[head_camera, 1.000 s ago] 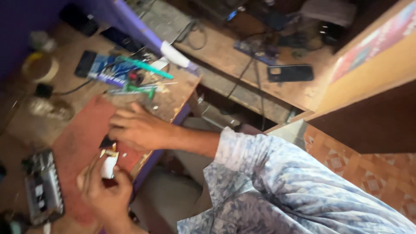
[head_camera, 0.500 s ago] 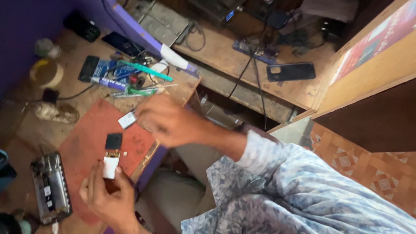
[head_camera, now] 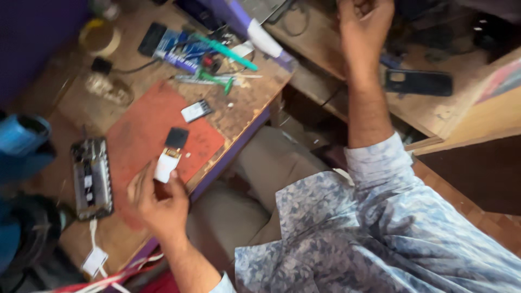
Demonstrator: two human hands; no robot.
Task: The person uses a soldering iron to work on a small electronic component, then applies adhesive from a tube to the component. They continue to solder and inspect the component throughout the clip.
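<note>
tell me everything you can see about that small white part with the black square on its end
The small white part is a flat oblong piece, seemingly plastic, joined by a short gold-coloured strip to a black square. It lies tilted over the red mat, black end pointing away from the person. The left hand pinches its near end between thumb and fingers; finer details are blurred.

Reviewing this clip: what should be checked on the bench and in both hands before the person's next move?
1. Left hand grips the small white part with a black square tip: ok.
2. That part is over the red rubber mat: ok.
3. Right hand contents: cannot tell; it is a raised fist at the frame edge.
4. Small black-and-white rectangular chip lies on the mat, apart from both hands: ok.
5. Opened grey phone frame lies flat beside the mat: ok.
</note>
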